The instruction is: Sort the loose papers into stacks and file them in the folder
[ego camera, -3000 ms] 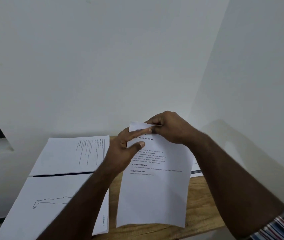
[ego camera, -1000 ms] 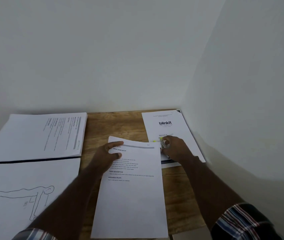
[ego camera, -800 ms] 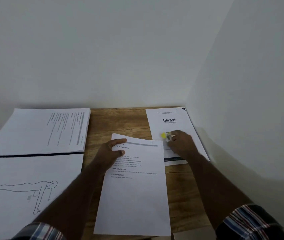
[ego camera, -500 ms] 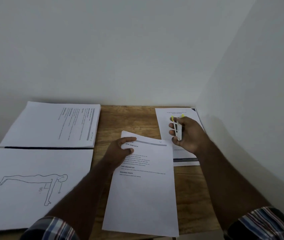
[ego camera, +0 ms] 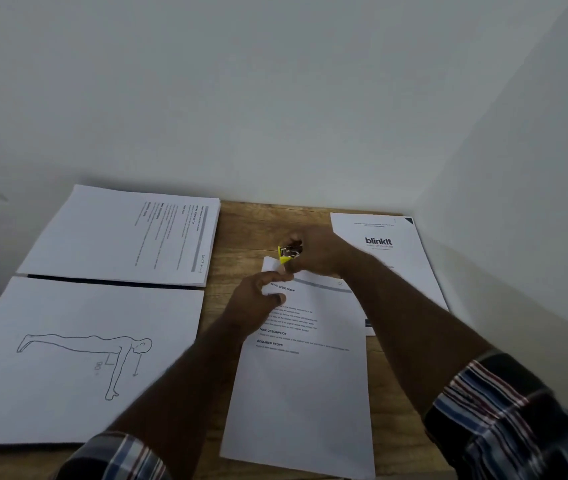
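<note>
Head view, hands (ego camera: 261, 299) at stapled sheets' (ego camera: 303, 375) top-left corner, stapler (ego camera: 288, 254) there

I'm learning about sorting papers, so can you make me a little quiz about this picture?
1. True or false: the right hand holds a small yellow clip.
2. Which sheet does the left hand hold down? A) the push-up drawing B) the middle typed sheet C) the blinkit page
3. Fill in: the clip is at the sheet's top ____ corner.

Key: 1 true; 2 B; 3 left.
</note>
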